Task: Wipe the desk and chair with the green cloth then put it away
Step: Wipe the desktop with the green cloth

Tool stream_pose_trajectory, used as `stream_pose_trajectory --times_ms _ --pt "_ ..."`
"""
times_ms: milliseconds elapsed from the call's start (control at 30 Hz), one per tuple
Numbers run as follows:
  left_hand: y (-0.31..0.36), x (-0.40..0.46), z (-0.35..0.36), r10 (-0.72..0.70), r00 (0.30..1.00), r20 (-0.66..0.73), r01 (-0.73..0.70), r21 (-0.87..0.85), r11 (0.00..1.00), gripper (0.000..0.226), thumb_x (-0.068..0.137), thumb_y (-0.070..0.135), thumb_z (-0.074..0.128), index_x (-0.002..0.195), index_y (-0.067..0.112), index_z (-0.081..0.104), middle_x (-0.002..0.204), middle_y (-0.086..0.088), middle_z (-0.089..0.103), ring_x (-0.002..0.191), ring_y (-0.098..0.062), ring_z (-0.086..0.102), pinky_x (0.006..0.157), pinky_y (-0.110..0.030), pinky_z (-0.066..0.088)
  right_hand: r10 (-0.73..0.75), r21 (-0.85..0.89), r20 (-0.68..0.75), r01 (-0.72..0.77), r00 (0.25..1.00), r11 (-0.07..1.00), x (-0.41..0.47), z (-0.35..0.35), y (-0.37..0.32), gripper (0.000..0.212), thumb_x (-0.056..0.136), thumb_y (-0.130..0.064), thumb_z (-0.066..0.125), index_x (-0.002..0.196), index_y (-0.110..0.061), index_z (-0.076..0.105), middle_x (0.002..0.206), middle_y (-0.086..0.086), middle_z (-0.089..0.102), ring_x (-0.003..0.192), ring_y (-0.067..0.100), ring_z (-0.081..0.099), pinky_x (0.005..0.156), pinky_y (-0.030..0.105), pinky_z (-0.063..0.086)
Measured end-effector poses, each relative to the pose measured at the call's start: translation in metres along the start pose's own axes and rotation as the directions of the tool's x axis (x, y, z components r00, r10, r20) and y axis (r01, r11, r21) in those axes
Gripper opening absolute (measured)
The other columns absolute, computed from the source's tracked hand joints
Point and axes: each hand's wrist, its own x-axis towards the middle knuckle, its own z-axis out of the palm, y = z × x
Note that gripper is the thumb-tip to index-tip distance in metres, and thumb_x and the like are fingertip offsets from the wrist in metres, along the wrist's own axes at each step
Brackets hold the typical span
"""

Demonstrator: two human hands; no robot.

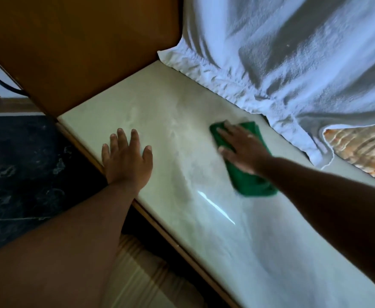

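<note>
A pale, glossy bench is seen running diagonally through the view, edged in wood along its near side. The left hand is laid flat on it near that edge, fingers spread. The right hand is pressed palm-down on a green cloth, which is spread flat on the bench farther in; this hand is slightly blurred. A white towel is draped at the back, its hem resting on the bench just beyond the cloth. A brown wooden panel is seen at the upper left, and dark floor below it
</note>
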Motion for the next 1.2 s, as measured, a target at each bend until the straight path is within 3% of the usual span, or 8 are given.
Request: stream_pose_trajectory --times_ms 167,400,600,733,833,933,1067,1200 --pt "-0.001 -0.002 0.000 0.000 1.000 0.007 0.000 -0.014 1.000 0.067 0.098 0.054 0.027 0.157 0.022 0.020 0.166 -0.015 0.013 0.152 -0.031 0.011 0.121 -0.049 0.005 0.153 -0.007 -0.038 -0.153 0.988 0.988 0.005 -0.002 -0.013 0.058 0.100 -0.051 0.023 0.155 -0.031 0.023 0.165 0.007 0.014 0.148 0.035 0.019 0.117 0.048 0.020" --pt "0.004 -0.004 -0.004 0.021 1.000 0.016 -0.021 -0.005 1.000 0.066 0.099 0.053 0.027 0.156 0.019 0.022 0.164 -0.019 0.015 0.151 -0.035 0.013 0.121 -0.051 0.007 -0.307 0.039 0.174 0.305 0.936 0.952 -0.268 0.021 -0.018 0.053 0.101 -0.045 0.029 0.153 -0.030 0.031 0.164 0.000 0.019 0.150 0.030 0.016 0.119 0.044 0.016" --pt "0.008 -0.013 -0.013 -0.001 0.991 0.135 -0.011 0.087 0.996 0.076 0.098 0.062 0.016 0.157 0.015 0.013 0.165 -0.019 0.007 0.151 -0.039 0.007 0.120 -0.056 0.005 0.065 -0.041 0.306 -0.055 0.950 0.998 -0.348 -0.002 0.041 0.067 0.093 -0.065 0.001 0.153 -0.036 -0.001 0.164 0.001 -0.008 0.151 0.028 -0.009 0.122 0.041 -0.006" --pt "0.064 -0.066 -0.021 0.205 0.971 0.123 -0.215 0.073 0.974 0.073 0.097 0.058 0.033 0.152 0.011 0.030 0.160 -0.018 0.029 0.147 -0.038 0.022 0.118 -0.056 0.010 0.491 0.106 0.053 -0.494 0.870 0.863 -0.381 -0.005 0.039 0.076 0.092 -0.065 0.033 0.154 -0.022 0.028 0.157 0.012 0.034 0.140 0.033 0.037 0.111 0.047 0.034" --pt "0.156 -0.128 -0.033 0.600 0.799 0.041 -0.586 -0.173 0.792 0.054 0.084 0.058 0.044 0.111 0.015 0.064 0.110 -0.014 0.067 0.107 -0.036 0.060 0.095 -0.047 0.044 0.744 0.145 0.055 -0.743 0.666 0.654 -0.406 -0.006 0.037 0.069 0.082 -0.073 0.046 0.127 -0.021 0.054 0.114 0.006 0.061 0.099 0.028 0.061 0.085 0.044 0.051" --pt "0.255 -0.181 -0.039 0.717 0.626 0.307 -0.616 -0.368 0.696 0.058 0.076 0.072 0.051 0.103 0.022 0.065 0.093 -0.002 0.072 0.090 -0.028 0.066 0.074 -0.034 0.049 0.803 0.215 0.179 -0.819 0.569 0.532 -0.420 -0.005 0.033 0.070 0.067 -0.085 0.053 0.099 -0.022 0.055 0.087 -0.004 0.059 0.077 0.019 0.061 0.066 0.035 0.053" --pt "0.323 -0.210 -0.038 0.723 0.385 0.573 -0.690 -0.341 0.638 0.062 0.071 0.054 0.080 0.115 0.015 0.061 0.109 -0.006 0.068 0.097 -0.025 0.064 0.084 -0.037 0.051 0.662 0.236 0.397 -0.768 0.636 0.596 -0.419 -0.005 0.032 0.060 0.068 -0.078 0.062 0.089 -0.022 0.055 0.083 -0.004 0.064 0.080 0.019 0.064 0.063 0.030 0.050" --pt "0.302 -0.217 -0.044 0.635 0.384 0.670 -0.585 -0.356 0.729 0.038 0.075 0.033 0.083 0.104 0.015 0.067 0.097 -0.001 0.066 0.090 -0.021 0.062 0.073 -0.029 0.046 0.409 0.486 0.550 -0.677 0.728 0.552 -0.421 -0.011 0.050 0.030 0.074 -0.049 0.075 0.088 -0.024 0.066 0.086 -0.005 0.072 0.078 0.012 0.068 0.072 0.031 0.055"
